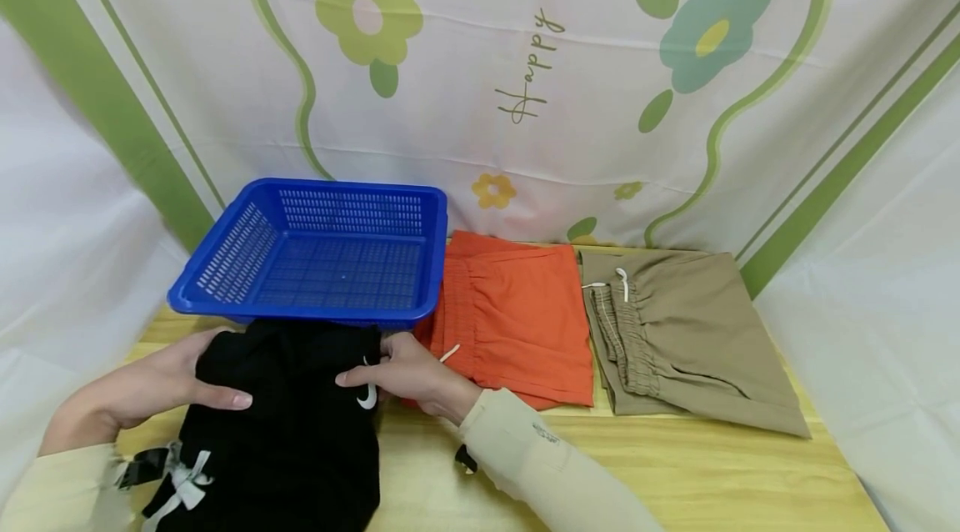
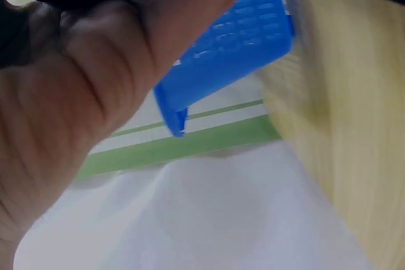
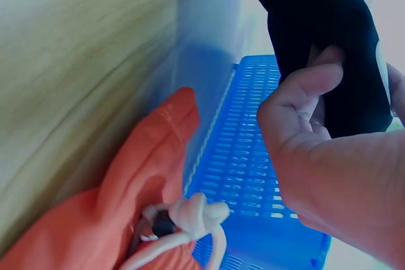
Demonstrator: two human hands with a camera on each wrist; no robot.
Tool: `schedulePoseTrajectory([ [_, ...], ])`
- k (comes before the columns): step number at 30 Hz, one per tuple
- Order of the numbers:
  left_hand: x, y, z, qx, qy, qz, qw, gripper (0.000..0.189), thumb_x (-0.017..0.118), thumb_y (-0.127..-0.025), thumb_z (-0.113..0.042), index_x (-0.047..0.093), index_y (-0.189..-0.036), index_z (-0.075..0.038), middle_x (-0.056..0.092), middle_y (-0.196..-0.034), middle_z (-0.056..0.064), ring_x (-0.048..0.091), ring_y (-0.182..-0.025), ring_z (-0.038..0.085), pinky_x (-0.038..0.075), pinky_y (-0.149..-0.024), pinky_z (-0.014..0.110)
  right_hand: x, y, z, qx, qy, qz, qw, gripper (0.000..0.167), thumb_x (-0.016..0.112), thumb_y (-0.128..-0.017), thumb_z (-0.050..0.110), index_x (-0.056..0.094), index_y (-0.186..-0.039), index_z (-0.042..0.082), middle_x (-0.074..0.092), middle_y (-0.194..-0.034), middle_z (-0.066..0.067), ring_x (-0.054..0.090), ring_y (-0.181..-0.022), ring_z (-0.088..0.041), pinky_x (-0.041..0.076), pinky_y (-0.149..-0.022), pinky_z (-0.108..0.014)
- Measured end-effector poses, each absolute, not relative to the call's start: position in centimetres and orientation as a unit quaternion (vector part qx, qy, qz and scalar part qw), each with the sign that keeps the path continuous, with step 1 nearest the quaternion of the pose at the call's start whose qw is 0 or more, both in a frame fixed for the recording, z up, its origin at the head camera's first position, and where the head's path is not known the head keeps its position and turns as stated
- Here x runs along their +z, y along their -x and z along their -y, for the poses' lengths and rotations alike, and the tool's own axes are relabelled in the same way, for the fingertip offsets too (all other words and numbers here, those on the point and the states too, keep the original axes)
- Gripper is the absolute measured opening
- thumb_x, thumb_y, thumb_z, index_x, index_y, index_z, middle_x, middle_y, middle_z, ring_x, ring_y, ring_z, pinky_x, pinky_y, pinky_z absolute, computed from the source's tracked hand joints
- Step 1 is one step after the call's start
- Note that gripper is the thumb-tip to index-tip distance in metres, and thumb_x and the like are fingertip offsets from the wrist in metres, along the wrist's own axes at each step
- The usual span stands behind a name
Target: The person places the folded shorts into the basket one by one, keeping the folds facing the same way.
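Observation:
A black pair of shorts (image 1: 288, 424) with a white drawstring bow and a small white swoosh is held in front of the blue basket (image 1: 341, 311). My left hand (image 1: 161, 378) grips its far left corner, thumb on top, the other fingers hidden beneath the cloth. At the far right corner, beside the swoosh, my right hand (image 1: 420, 369) pinches the fabric. In the right wrist view the right hand's fingers (image 3: 310, 83) curl against the black cloth, which is lifted off the table. The near end of the shorts hangs toward the bottom of the head view.
Folded orange shorts (image 1: 525, 323) lie right of the basket, partly touching its side. Folded khaki shorts (image 1: 697, 340) with a white drawstring lie further right. A white curtain (image 1: 480, 57) with printed flowers rises behind the wooden table (image 1: 675, 474).

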State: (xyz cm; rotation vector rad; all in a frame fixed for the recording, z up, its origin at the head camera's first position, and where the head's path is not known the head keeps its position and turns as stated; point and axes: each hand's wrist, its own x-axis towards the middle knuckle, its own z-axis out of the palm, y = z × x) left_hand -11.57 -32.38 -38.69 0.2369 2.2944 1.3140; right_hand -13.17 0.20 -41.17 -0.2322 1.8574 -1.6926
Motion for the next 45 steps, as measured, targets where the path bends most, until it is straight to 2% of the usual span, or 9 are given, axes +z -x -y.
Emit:
schedulePoseTrajectory([
  [4,-38.0,11.3,32.3,0.459,-0.09,-0.848,0.251,0.11,0.078,-0.089,-0.014,-0.004,-0.161,0.001,-0.011,-0.16,0.037,-0.012,-0.14,0.065,0.012,-0.095,0.085,-40.7,12.9,-0.8,-0.633,0.102,-0.705,0.303,0.01,0.083,-0.085,0.019,0.073,-0.086,0.016,0.06,-0.064,0.004,0.048,-0.057,-0.011,0.034,-0.052,-0.025],
  [12,-36.7,11.1,32.0,0.428,-0.084,-0.853,0.287,0.104,0.075,-0.093,-0.018,-0.002,-0.16,0.003,-0.015,-0.159,0.039,-0.012,-0.138,0.066,0.014,-0.096,0.085,-39.9,12.7,-1.7,-0.645,0.14,-0.685,0.309,0.014,0.081,-0.085,0.013,0.074,-0.096,0.017,0.05,-0.062,0.007,0.037,-0.054,-0.006,0.027,-0.048,-0.022],
  [16,-36.2,11.0,31.9,0.408,-0.092,-0.859,0.296,0.102,0.074,-0.094,-0.02,0.0,-0.16,0.004,-0.013,-0.158,0.041,-0.011,-0.137,0.068,0.018,-0.095,0.085,-39.6,12.5,-2.1,-0.643,0.154,-0.686,0.304,0.015,0.08,-0.086,0.011,0.075,-0.099,0.016,0.056,-0.068,0.008,0.043,-0.059,-0.005,0.031,-0.052,-0.021],
  [22,-35.6,10.8,31.5,0.397,-0.124,-0.864,0.284,0.096,0.075,-0.093,-0.019,0.008,-0.158,0.003,-0.008,-0.159,0.04,-0.006,-0.138,0.069,0.027,-0.09,0.084,-38.9,12.4,-3.0,-0.634,0.178,-0.688,0.305,0.018,0.079,-0.087,0.011,0.074,-0.104,0.013,0.067,-0.081,0.008,0.056,-0.074,-0.003,0.044,-0.066,-0.019],
  [29,-34.8,10.8,31.0,0.394,-0.113,-0.861,0.302,0.092,0.076,-0.093,-0.02,0.011,-0.156,-0.001,-0.011,-0.159,0.039,-0.007,-0.138,0.068,0.032,-0.088,0.081,-38.1,12.3,-4.0,-0.651,0.197,-0.659,0.321,0.023,0.075,-0.09,0.007,0.07,-0.113,0.01,0.064,-0.081,0.006,0.048,-0.066,-0.009,0.036,-0.056,-0.023],
  [34,-34.1,10.7,30.7,0.383,-0.098,-0.864,0.313,0.09,0.073,-0.095,-0.025,0.011,-0.157,-0.005,-0.01,-0.159,0.038,0.004,-0.137,0.066,0.041,-0.089,0.071,-37.6,12.5,-4.6,-0.657,0.206,-0.649,0.323,0.029,0.073,-0.092,0.003,0.068,-0.12,0.008,0.069,-0.094,0.005,0.055,-0.075,-0.009,0.043,-0.064,-0.023],
  [37,-33.7,10.6,30.6,0.374,-0.095,-0.867,0.315,0.09,0.072,-0.096,-0.028,0.01,-0.158,-0.007,-0.009,-0.159,0.039,0.013,-0.135,0.064,0.046,-0.089,0.064,-37.3,12.6,-5.0,-0.653,0.216,-0.652,0.319,0.029,0.073,-0.092,0.003,0.068,-0.12,0.007,0.068,-0.095,0.004,0.056,-0.077,-0.009,0.046,-0.069,-0.022],
  [42,-33.2,10.5,30.0,0.358,-0.116,-0.881,0.286,0.087,0.072,-0.096,-0.03,0.013,-0.157,-0.01,0.002,-0.157,0.04,0.045,-0.12,0.048,0.051,-0.081,0.046,-36.6,12.9,-5.8,-0.625,0.233,-0.684,0.295,0.025,0.074,-0.093,0.01,0.07,-0.117,0.011,0.07,-0.094,0.005,0.061,-0.083,-0.007,0.052,-0.078,-0.023],
  [45,-32.9,10.4,29.5,0.35,-0.129,-0.893,0.252,0.085,0.072,-0.096,-0.031,0.016,-0.156,-0.012,0.005,-0.158,0.038,0.047,-0.118,0.043,0.051,-0.079,0.04,-36.0,13.0,-6.4,-0.625,0.232,-0.688,0.287,0.025,0.074,-0.093,0.011,0.07,-0.118,0.009,0.069,-0.093,0.005,0.06,-0.083,-0.007,0.052,-0.079,-0.023],
])
